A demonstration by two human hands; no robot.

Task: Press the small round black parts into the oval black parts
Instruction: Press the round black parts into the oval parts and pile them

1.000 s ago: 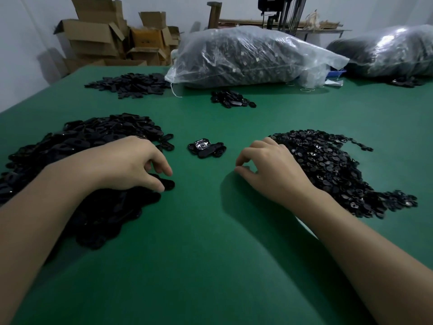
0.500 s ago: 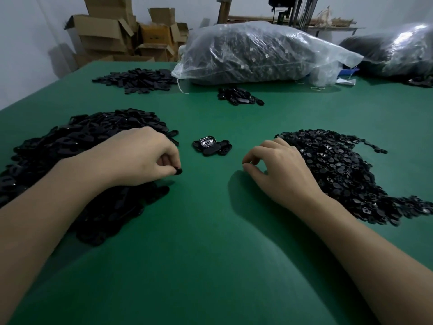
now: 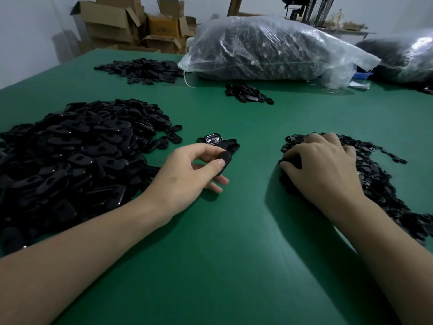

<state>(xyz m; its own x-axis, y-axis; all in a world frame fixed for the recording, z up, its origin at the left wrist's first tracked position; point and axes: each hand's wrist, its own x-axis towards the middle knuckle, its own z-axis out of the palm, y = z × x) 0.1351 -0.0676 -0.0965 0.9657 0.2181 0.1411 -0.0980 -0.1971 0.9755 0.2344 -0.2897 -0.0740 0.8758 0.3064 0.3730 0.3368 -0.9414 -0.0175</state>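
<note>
One oval part (image 3: 224, 161) lifted — left hand (image 3: 187, 178) pinches it.

The left hand (image 3: 187, 174) pinches an oval black part (image 3: 223, 160) above the green table (image 3: 222, 254); the right hand (image 3: 321, 165) rests curled on the round-part pile (image 3: 379, 184).

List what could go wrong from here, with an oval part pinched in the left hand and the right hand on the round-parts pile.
1. The left hand holds the oval part only by thumb and fingertip, close to the small cluster ahead; a slip could mix it in there.
2. The right hand covers the round parts pile; its fingers may rake up several pieces or scatter them over the green table.
</note>
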